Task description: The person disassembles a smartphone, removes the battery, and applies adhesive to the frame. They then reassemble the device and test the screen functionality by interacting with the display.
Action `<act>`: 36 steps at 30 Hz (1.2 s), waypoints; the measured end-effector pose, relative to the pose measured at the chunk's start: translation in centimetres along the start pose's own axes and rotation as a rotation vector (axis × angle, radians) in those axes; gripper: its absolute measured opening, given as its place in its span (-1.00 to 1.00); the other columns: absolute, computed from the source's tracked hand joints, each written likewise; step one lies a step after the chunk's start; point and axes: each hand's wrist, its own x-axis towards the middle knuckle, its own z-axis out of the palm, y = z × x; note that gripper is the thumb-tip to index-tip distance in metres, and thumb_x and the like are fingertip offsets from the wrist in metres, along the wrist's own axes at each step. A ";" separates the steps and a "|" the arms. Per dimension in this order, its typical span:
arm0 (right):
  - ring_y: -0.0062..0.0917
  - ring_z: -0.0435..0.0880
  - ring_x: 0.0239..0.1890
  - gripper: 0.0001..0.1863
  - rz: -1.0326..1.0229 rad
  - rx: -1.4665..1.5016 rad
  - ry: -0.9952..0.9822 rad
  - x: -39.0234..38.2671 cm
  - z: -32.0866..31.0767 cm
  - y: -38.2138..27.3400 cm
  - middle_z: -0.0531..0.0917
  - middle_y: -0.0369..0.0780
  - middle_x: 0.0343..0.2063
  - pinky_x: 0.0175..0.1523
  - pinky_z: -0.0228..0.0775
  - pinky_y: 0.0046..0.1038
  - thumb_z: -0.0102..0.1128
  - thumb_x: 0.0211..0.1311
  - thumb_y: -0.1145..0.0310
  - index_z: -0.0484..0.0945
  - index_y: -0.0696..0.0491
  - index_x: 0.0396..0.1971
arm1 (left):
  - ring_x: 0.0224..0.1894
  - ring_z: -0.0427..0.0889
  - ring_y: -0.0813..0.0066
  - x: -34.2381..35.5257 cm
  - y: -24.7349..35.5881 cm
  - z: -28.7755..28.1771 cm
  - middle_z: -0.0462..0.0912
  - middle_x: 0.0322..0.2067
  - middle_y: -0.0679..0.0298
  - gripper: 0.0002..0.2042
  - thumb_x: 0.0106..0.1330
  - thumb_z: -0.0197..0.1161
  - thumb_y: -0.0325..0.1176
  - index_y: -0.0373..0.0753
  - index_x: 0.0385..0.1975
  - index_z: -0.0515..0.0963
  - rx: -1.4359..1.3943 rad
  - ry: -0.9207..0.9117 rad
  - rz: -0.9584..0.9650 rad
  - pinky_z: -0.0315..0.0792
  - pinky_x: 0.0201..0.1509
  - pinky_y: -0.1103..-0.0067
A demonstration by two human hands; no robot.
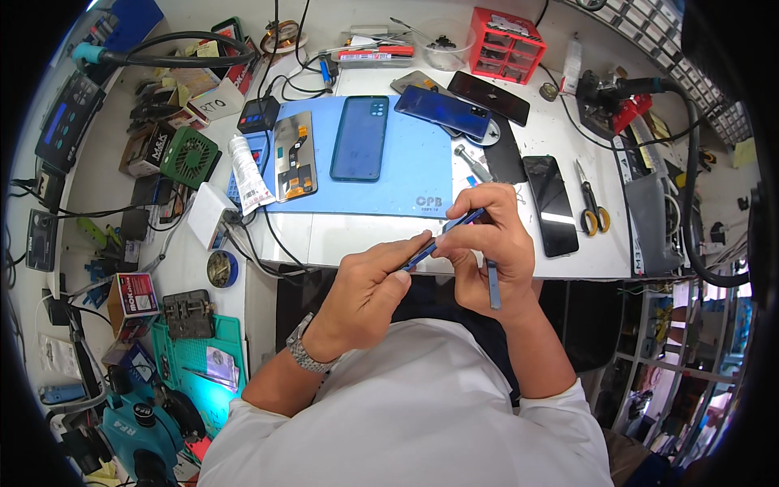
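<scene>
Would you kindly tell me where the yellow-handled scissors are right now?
In the head view, the scissors lie toward the right of the white bench, just right of a black phone, which lies between them and the right hand.

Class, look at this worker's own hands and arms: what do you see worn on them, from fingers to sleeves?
The left hand and right hand are both ungloved. A silver-coloured metal link band, probably a watch's, circles the left wrist; the right wrist shows nothing worn. The white sleeves are short, leaving both forearms uncovered.
</scene>
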 end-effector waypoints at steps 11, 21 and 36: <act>-0.34 0.50 -0.02 -0.71 -0.328 -0.220 0.087 -2.1 -2.7 -2.0 0.55 -0.32 -0.06 -0.11 0.42 -0.45 0.59 0.14 0.31 0.82 -0.42 -0.17 | 0.06 0.75 -0.24 -1.0 4.0 0.6 0.40 0.33 -0.33 -0.11 0.05 0.34 -0.44 -0.65 0.42 0.09 0.232 0.100 0.353 0.62 0.24 0.27; -0.32 0.49 0.04 -0.65 -0.236 -0.244 0.070 -3.0 -3.5 -3.1 0.47 -0.27 0.07 -0.13 0.44 -0.51 0.62 0.19 0.33 0.76 -0.50 -0.13 | 0.04 0.74 -0.33 -0.9 3.7 1.6 0.27 0.39 -0.41 -0.14 0.04 0.30 -0.48 -0.75 0.36 0.08 0.189 0.071 0.376 0.68 0.19 0.22; -0.32 0.51 0.07 -0.68 -0.370 -0.307 0.096 -2.4 -3.2 -2.2 0.41 -0.30 0.04 -0.16 0.44 -0.54 0.65 0.18 0.30 0.77 -0.52 -0.20 | 0.06 0.76 0.19 -0.9 3.9 0.8 0.36 0.33 -0.30 -0.15 0.18 0.24 -0.42 -0.67 0.45 0.04 0.175 0.052 0.354 0.59 0.22 0.44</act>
